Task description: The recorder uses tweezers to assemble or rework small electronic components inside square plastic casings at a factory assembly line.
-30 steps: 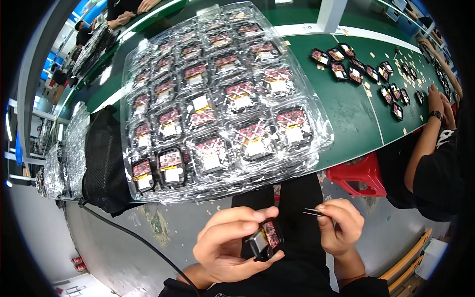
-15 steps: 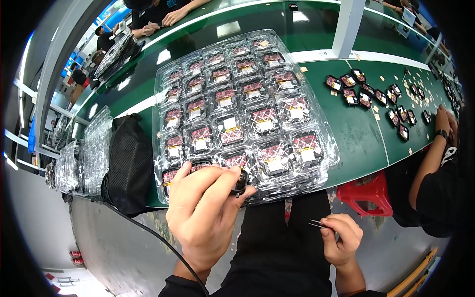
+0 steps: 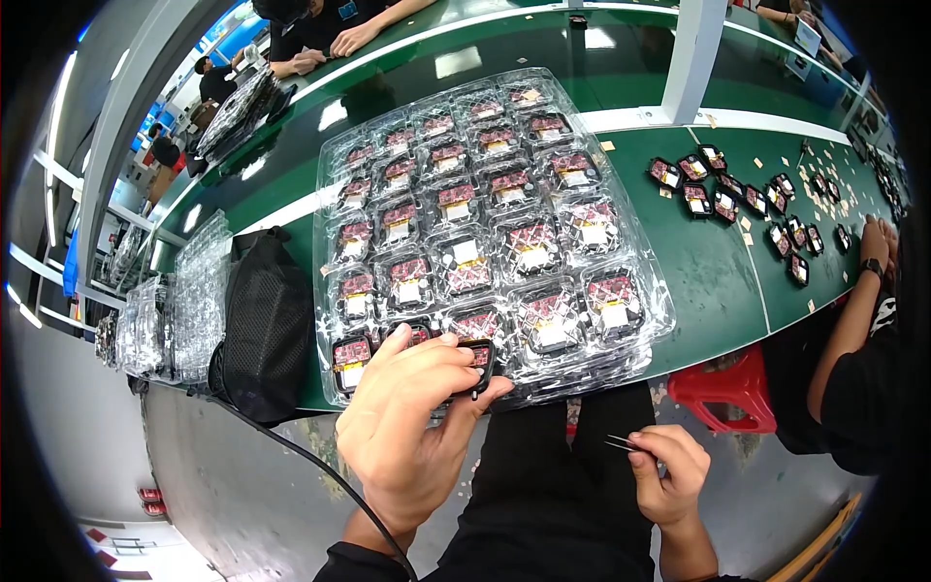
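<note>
Mostly hiding, while gripping with the left hand (image 3: 412, 427), a black rounded-square plastic case (image 3: 481, 361) showing some red circuitry, at the near edge of a clear moulded plastic tray (image 3: 655, 312). Pinching thin silvery metal tweezers (image 3: 622, 443) in the right hand (image 3: 672, 472).

Beyond the left grip (image 3: 402, 436), a glossy green worktable (image 3: 703, 267) reflects bright patches, and a white post (image 3: 693, 68) rises beside a pale rail (image 3: 630, 118). Right of the grip stands a red stool (image 3: 732, 380); scuffed grey floor (image 3: 223, 485) lies below; strip lights (image 3: 60, 105) glow far left.
</note>
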Available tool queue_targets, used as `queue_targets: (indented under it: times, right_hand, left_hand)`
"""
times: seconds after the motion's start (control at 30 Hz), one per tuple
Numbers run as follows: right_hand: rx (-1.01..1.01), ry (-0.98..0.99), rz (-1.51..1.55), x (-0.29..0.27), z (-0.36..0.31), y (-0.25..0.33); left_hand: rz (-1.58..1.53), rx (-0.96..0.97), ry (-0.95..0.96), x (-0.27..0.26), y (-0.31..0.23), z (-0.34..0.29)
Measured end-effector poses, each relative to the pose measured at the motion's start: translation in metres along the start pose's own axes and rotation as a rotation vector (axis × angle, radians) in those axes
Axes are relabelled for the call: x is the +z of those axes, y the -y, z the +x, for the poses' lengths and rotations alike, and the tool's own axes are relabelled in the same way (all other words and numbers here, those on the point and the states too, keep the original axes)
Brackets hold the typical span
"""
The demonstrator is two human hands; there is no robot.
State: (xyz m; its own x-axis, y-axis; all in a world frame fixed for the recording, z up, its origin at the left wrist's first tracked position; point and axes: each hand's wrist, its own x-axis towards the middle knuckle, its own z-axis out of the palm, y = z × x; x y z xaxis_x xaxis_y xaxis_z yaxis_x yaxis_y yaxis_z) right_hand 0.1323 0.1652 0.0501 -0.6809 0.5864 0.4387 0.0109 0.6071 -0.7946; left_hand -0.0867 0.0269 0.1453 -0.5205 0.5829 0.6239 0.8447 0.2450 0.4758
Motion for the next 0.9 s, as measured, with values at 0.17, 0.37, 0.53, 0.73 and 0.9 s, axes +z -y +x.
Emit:
queue_targets:
  times: [0.17, 0.37, 0.53, 0.73, 0.9]
  right_hand:
    - [-0.004, 0.004, 0.012, 0.000, 0.000, -0.001]
    - [-0.001, 0.011, 0.013, -0.004, 0.001, -0.002]
    - [0.019, -0.006, -0.012, -0.009, 0.005, 0.003]
    - [-0.166, -0.161, -0.159, -0.017, 0.036, -0.008]
    - [0.060, -0.162, -0.546, -0.025, 0.100, -0.029]
  left_hand:
    - [-0.011, 0.004, 0.010, -0.002, -0.001, 0.003]
    - [0.104, -0.007, -0.002, -0.003, -0.011, 0.007]
    - [0.181, 0.030, 0.143, 0.001, -0.014, 0.003]
    - [0.264, -0.003, 0.161, 0.000, -0.014, -0.002]
    - [0.357, 0.005, 0.176, 0.000, -0.018, -0.006]
